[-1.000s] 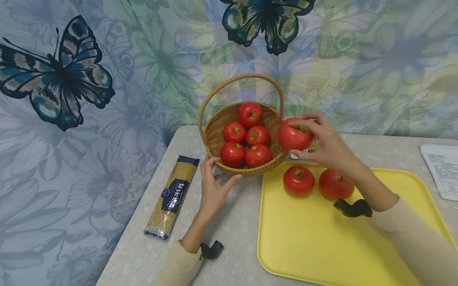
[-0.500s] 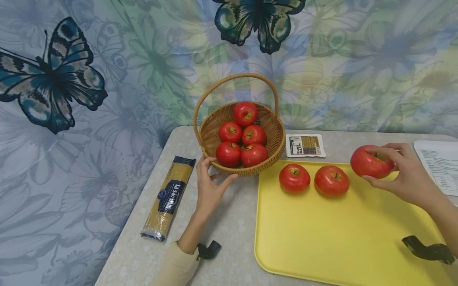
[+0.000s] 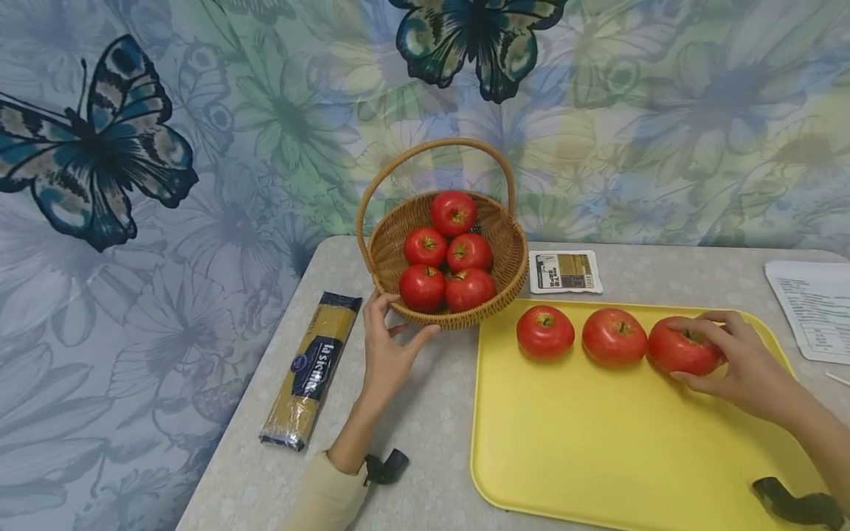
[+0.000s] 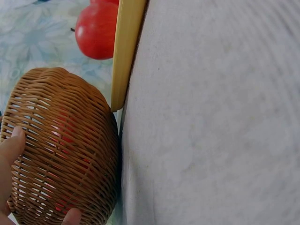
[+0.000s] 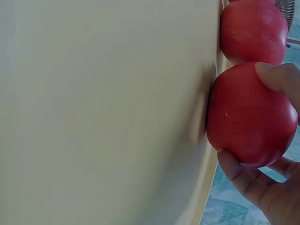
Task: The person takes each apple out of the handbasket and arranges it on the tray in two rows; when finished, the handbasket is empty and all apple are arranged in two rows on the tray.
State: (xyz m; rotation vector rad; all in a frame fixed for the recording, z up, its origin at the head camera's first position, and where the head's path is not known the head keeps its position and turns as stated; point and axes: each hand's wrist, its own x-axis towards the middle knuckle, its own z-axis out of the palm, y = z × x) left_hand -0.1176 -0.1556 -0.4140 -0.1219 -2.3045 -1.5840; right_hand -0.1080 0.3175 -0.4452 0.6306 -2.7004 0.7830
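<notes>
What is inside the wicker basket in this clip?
Five red fruits can be seen inside the wicker basket. Anything lying beneath them is covered, so that cannot be told.

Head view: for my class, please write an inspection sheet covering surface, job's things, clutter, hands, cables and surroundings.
Surface: pale table.
Job's things: wicker basket with five visible red fruits; yellow tray bearing two similar fruits; third fruit beside them.
Clutter: pasta packet left of the wicker basket; small packet behind the yellow tray; printed sheet at far right.
Hands: left hand holds the wicker basket; right hand grips the third fruit.
Cables: nothing seen.
Surroundings: flowered wall covering with butterflies.
</notes>
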